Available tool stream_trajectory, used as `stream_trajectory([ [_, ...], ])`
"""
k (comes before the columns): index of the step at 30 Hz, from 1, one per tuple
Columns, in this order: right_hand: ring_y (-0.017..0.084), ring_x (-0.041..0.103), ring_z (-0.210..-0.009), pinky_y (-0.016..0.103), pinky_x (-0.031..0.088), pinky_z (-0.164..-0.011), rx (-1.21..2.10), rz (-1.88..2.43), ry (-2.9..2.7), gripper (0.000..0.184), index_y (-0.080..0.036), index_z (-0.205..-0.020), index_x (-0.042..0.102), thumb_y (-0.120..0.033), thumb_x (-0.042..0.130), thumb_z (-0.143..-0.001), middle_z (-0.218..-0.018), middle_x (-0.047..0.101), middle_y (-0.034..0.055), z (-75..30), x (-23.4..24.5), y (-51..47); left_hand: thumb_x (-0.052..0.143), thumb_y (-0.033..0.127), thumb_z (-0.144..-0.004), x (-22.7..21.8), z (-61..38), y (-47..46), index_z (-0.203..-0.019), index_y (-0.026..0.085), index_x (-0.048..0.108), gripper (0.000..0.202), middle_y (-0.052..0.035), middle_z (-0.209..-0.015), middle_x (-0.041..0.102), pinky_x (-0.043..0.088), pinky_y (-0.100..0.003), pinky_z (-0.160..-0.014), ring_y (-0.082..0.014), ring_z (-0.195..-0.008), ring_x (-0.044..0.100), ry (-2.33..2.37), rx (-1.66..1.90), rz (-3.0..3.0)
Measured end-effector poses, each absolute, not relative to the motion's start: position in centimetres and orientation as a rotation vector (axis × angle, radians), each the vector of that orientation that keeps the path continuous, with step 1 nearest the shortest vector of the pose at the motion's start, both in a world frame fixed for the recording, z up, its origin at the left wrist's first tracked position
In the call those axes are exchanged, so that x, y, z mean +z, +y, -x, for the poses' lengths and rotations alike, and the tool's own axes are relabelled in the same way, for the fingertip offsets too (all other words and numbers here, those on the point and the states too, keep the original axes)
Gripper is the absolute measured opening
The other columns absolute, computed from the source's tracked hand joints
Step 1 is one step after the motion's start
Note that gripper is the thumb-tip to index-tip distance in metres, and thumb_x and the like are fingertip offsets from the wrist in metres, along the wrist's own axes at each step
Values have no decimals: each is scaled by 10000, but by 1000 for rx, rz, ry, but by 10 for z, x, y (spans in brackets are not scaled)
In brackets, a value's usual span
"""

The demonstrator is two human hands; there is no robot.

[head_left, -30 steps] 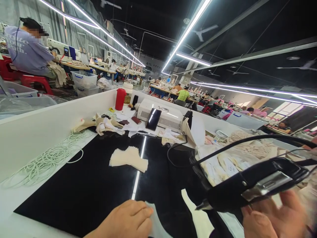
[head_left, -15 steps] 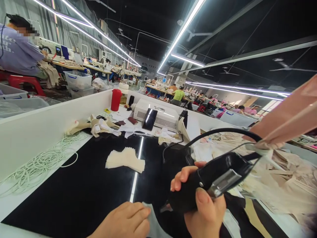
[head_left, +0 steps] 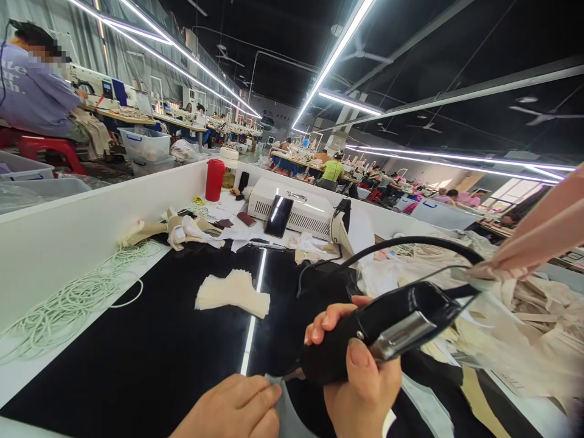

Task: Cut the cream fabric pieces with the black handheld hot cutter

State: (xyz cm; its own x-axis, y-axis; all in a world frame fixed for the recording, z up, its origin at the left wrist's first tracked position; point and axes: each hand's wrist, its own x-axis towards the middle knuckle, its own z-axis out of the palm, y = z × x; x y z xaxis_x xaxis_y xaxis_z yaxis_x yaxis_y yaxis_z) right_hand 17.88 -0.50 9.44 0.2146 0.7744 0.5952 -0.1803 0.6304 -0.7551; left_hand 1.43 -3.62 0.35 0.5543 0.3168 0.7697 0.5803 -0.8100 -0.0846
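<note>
My left hand (head_left: 239, 404) pinches the edge of a light grey fabric piece (head_left: 292, 417) at the front of the black work surface (head_left: 137, 365). In my right hand (head_left: 365, 389) is a black corded hand tool (head_left: 387, 328) with a silver metal lever on its side. Its narrow tip points left and lies close to the grey edge, beside my left fingertips; whether they touch I cannot tell. A gathered pink cloth (head_left: 542, 225) is fastened at the tool's rear end. Farther back on the black surface lies a stack of cream fabric pieces (head_left: 232, 293).
Green cord (head_left: 91, 304) lies coiled at left. Along the back stand a red bottle (head_left: 214, 180), a white vented box (head_left: 292, 210) and a phone (head_left: 279, 216). Beige fabric (head_left: 538, 322) is heaped at right. A white partition (head_left: 91, 225) edges the table; people sit at machines beyond.
My right hand has moved left with the black tool, so its tip is now close to my left fingers and the grey fabric edge. My left hand shifted slightly right.
</note>
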Motion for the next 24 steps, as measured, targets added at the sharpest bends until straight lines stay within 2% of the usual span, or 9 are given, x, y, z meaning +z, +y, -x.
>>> stream_trajectory([
  [5, 158, 637, -627, 338, 580, -564, 705, 621, -1170, 303, -293, -1219, 570, -399, 675, -955, -839, 624, -25, -179, 95, -5, 366, 46, -1086, 4, -15, -36, -840, 178, 636, 389, 5, -1004, 790, 552, -239, -747, -136, -895, 733, -747, -1142, 2487],
  [10, 155, 633, -612, 345, 576, -569, 709, 661, -1149, 255, -296, -1193, 575, -380, 665, -969, -829, 628, -29, -178, 96, -5, 440, 96, -1092, 3, -15, -37, -848, 184, 632, 323, 3, -1026, 788, 546, -244, -729, -140, -905, 734, -739, -1138, 2478],
  [13, 146, 629, -612, 335, 574, -577, 717, 680, -1126, 225, -301, -1177, 583, -352, 666, -974, -818, 637, -37, -175, 98, -5, 424, 94, -1094, 2, -15, -38, -816, 186, 619, 352, 5, -1012, 786, 541, -248, -716, -138, -896, 732, -740, -1140, 2485],
  [16, 140, 619, -601, 315, 567, -558, 725, 654, -1111, 245, -296, -1166, 592, -381, 686, -956, -802, 636, -41, -173, 100, -5, 381, 89, -1101, 2, -15, -38, -808, 183, 622, 391, 8, -995, 787, 537, -252, -701, -135, -888, 728, -747, -1146, 2474],
  [20, 147, 625, -621, 324, 573, -566, 755, 601, -1134, 284, -309, -1197, 587, -426, 677, -955, -823, 635, -35, -171, 99, -7, 419, 153, -1115, 3, -16, -37, -812, 189, 623, 368, 5, -1002, 779, 537, -241, -721, -136, -892, 718, -752, -1142, 2477],
  [24, 141, 620, -618, 311, 569, -563, 765, 586, -1142, 289, -310, -1199, 590, -429, 681, -953, -824, 634, -37, -169, 96, -5, 422, 146, -1119, 2, -16, -36, -805, 184, 624, 376, 9, -1005, 780, 526, -233, -706, -124, -875, 709, -735, -1135, 2472],
])
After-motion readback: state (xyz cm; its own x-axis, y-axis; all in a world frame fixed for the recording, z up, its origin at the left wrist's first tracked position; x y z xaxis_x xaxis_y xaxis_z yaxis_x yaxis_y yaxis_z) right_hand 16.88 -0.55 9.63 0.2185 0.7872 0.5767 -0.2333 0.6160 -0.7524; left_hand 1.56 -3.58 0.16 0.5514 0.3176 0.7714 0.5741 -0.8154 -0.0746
